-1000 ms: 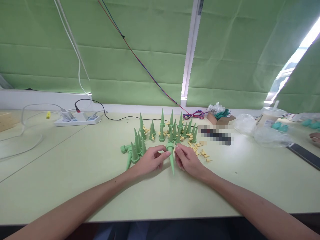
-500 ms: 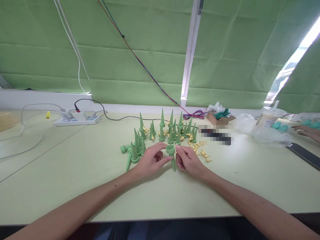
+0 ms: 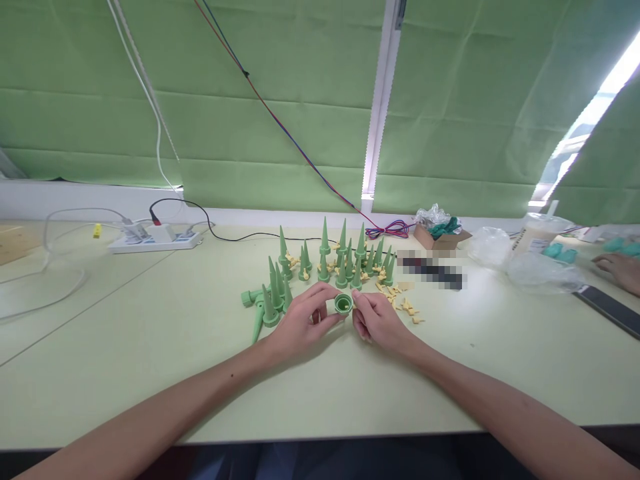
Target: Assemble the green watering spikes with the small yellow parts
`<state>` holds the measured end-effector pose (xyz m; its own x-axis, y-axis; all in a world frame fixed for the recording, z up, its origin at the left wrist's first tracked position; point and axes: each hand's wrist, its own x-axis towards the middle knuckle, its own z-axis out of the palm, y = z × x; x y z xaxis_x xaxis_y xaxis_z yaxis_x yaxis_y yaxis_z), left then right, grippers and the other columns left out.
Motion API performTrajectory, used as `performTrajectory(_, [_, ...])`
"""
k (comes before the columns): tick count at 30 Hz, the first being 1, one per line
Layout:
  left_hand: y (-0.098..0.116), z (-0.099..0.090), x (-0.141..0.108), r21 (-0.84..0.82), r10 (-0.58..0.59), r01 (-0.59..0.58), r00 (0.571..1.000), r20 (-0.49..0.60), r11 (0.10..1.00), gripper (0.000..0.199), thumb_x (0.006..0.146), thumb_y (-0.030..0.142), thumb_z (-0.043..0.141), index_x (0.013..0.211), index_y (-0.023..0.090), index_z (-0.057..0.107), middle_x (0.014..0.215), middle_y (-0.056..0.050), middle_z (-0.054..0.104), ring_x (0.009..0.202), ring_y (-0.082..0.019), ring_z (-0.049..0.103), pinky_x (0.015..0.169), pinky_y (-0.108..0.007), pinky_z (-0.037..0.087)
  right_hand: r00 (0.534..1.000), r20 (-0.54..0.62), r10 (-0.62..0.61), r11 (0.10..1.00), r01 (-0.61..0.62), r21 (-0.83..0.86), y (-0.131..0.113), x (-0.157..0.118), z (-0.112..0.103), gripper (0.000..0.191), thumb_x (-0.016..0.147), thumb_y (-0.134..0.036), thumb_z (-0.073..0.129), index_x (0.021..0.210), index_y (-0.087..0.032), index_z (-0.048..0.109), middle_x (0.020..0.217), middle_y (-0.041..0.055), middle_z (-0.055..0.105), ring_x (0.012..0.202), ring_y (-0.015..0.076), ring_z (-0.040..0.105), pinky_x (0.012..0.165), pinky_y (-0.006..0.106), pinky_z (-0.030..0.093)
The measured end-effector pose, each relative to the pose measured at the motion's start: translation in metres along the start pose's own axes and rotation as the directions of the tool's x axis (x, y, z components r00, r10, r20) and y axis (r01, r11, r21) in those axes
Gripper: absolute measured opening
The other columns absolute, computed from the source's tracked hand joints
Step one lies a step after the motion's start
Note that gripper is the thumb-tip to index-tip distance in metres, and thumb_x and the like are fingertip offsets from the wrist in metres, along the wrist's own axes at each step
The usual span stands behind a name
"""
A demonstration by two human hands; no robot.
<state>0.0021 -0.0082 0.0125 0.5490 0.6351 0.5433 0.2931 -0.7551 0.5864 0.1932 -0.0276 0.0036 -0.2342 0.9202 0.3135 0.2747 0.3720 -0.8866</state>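
Note:
My left hand (image 3: 311,312) grips a green plastic watering spike (image 3: 343,304) between thumb and fingers. Its round, hollow mouth faces me, with a speck of yellow showing inside; the pointed end is hidden behind. Closed in a pinch at the spike's right side is my right hand (image 3: 376,316), on a small yellow valve that the fingers now mostly cover. Just beyond stand several green spikes (image 3: 325,239), points up, many with yellow valves on their sides. A few spikes (image 3: 258,321) lie at the left of the group. Loose yellow valves (image 3: 409,308) are scattered to the right.
A white power strip (image 3: 155,241) with plugs and cables sits at the left. Toward the right are a small cardboard box (image 3: 440,240), plastic bags (image 3: 543,273), a drink cup (image 3: 535,233) and a dark phone (image 3: 610,311). Another person's hand (image 3: 620,268) rests at the far right.
The spike has tipped, so its mouth now faces me and its point has gone from sight. My hands stay in nearly the same place. The other person's hand shifted slightly right.

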Motion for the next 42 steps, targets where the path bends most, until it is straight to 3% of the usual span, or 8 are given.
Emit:
performTrajectory(4, [0.0028,0.0001,0.0014,0.001,-0.089,0.089,0.996,0.000,0.996,0.023,0.090,0.033,0.060,0.108,0.020,0.055,0.093,-0.002,0.057,0.058,-0.007,0.049,0.054,-0.021,0.044,1.000,-0.013,0.004,1.000,-0.004,0.020,-0.0009,-0.0001,0.0017,0.066,0.103,-0.045,0.032,0.043,-0.019,0.044,0.037,-0.0018,0.044,0.038,0.0087,0.043,0.053,0.023,0.040])
performTrajectory(7, [0.0052,0.0004,0.0023,-0.008,-0.213,0.214,0.977,0.024,0.977,0.025,0.089,0.037,0.060,0.105,0.020,0.051,0.069,0.005,0.053,0.053,-0.009,0.047,0.052,-0.021,0.041,1.000,-0.024,0.010,0.998,-0.008,0.060,-0.0002,-0.0001,0.0031,0.064,0.102,-0.048,0.033,0.046,-0.019,0.045,0.039,-0.0022,0.044,0.037,0.0088,0.042,0.050,0.023,0.039])
performTrajectory(11, [0.0052,0.0009,0.0035,-0.060,-0.317,0.319,0.947,0.051,0.946,0.021,0.088,0.039,0.059,0.089,0.020,0.049,0.055,0.008,0.043,0.049,-0.009,0.042,0.047,-0.020,0.033,0.999,-0.037,-0.002,0.996,0.005,0.093,0.0016,0.0002,0.0034,0.058,0.101,-0.050,0.034,0.054,-0.019,0.046,0.044,-0.0029,0.046,0.038,0.0082,0.042,0.046,0.023,0.037])
performTrajectory(15, [0.0024,0.0016,0.0040,-0.133,-0.326,0.345,0.935,0.142,0.929,0.027,0.091,0.036,0.052,0.071,0.017,0.049,0.058,0.004,0.047,0.050,-0.008,0.044,0.047,-0.020,0.034,0.999,-0.046,-0.016,0.993,0.021,0.116,0.0015,0.0001,0.0027,0.052,0.101,-0.050,0.036,0.061,-0.019,0.045,0.050,-0.0040,0.047,0.038,0.0071,0.041,0.043,0.022,0.033])
performTrajectory(20, [-0.0008,0.0026,0.0036,-0.353,-0.345,0.452,0.880,0.326,0.819,0.032,0.097,0.043,0.041,0.086,0.017,0.056,0.056,0.002,0.054,0.044,-0.010,0.051,0.043,-0.020,0.036,0.998,-0.027,-0.064,0.991,0.066,0.116,-0.0028,-0.0004,0.0016,0.048,0.101,-0.048,0.036,0.064,-0.019,0.045,0.056,-0.0036,0.049,0.041,0.0069,0.041,0.045,0.022,0.033])
performTrajectory(27, [0.0034,-0.0008,0.0083,-0.546,-0.380,0.532,0.846,0.373,0.647,0.049,0.098,0.056,0.035,0.080,0.015,0.054,0.051,-0.003,0.058,0.040,-0.012,0.054,0.038,-0.021,0.038,0.998,0.011,-0.070,0.996,0.069,0.053,-0.0064,-0.0013,-0.0002,0.048,0.101,-0.049,0.036,0.067,-0.019,0.050,0.057,-0.0028,0.050,0.045,0.0086,0.042,0.049,0.023,0.035])
performTrajectory(42, [0.0037,-0.0051,0.0056,-0.505,-0.362,0.512,0.856,0.370,0.695,0.039,0.095,0.055,0.046,0.082,0.018,0.047,0.052,0.001,0.058,0.041,-0.010,0.053,0.038,-0.018,0.037,0.996,0.090,-0.017,0.998,0.012,0.056,0.0016,-0.0019,0.0003,0.043,0.100,-0.054,0.034,0.074,-0.021,0.042,0.056,-0.0049,0.051,0.042,0.0073,0.041,0.046,0.021,0.034])
